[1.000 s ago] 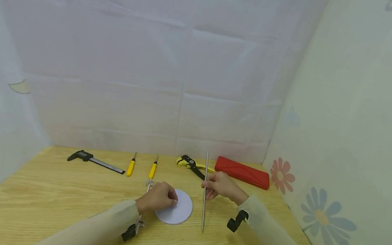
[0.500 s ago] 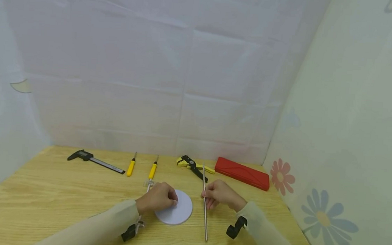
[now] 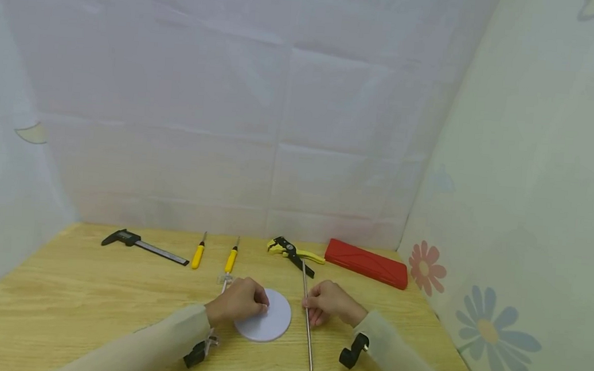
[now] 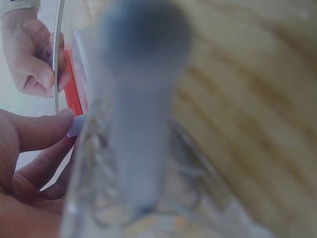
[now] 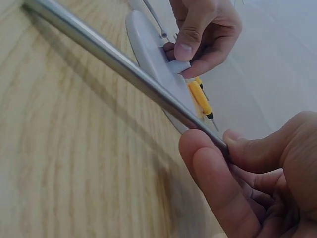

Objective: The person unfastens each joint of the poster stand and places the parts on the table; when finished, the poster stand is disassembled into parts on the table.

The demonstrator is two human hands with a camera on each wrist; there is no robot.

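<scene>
While both hands are working mid-table, left hand [image 3: 238, 300] is pinching the white disc's [image 3: 272, 320] small centre hub, right hand [image 3: 328, 304] is pinching the steel rod [image 3: 306, 318].
Left to right: disc is lying flat on the wooden table [image 3: 77, 302], thumb and curled fingers gripping its hub; rod is lying just right of the disc, pinched between thumb and fingertips, far end pointing toward the yellow-black pliers [image 3: 292, 251].
</scene>
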